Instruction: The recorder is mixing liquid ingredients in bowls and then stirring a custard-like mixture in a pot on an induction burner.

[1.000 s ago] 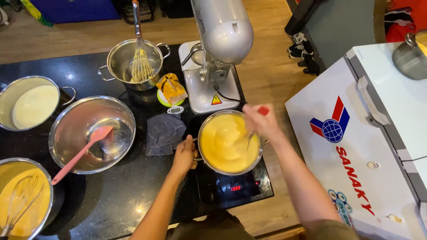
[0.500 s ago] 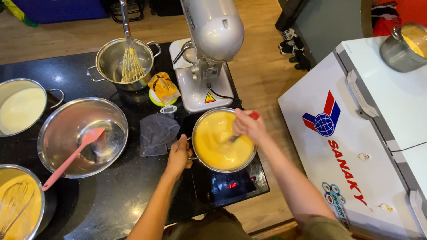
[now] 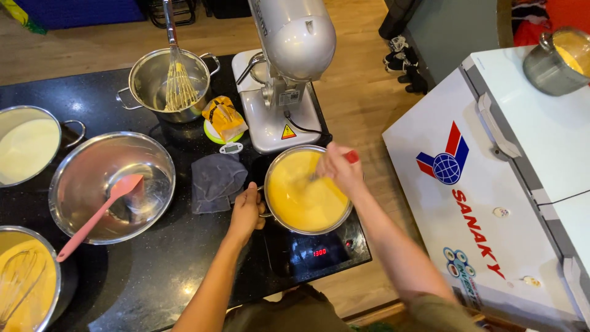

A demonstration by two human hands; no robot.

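Head view: pot of yellow batter point(image 3: 306, 192) on induction hob point(image 3: 316, 255), beside stand mixer point(image 3: 286, 74). Right hand point(image 3: 338, 169) closed around red-handled whisk point(image 3: 351, 157); left hand point(image 3: 246, 209) gripping pot handle. Best stirred steadily, pot held firm.

Black polished surface point(image 3: 153, 276), wood floor point(image 3: 362, 92) beyond its far and right edges. Near right corner: cooktop point(image 3: 319, 252) carrying a pot of yellow batter point(image 3: 307, 190). Far right edge: stand mixer point(image 3: 283, 80). Far edge: steel pot with whisk point(image 3: 169, 77). Centre: grey cloth point(image 3: 215, 181), big steel bowl with pink spatula point(image 3: 110, 184). Left edge: pot of white liquid point(image 3: 27, 150). Near left corner: bowl of yellow batter point(image 3: 24, 289).
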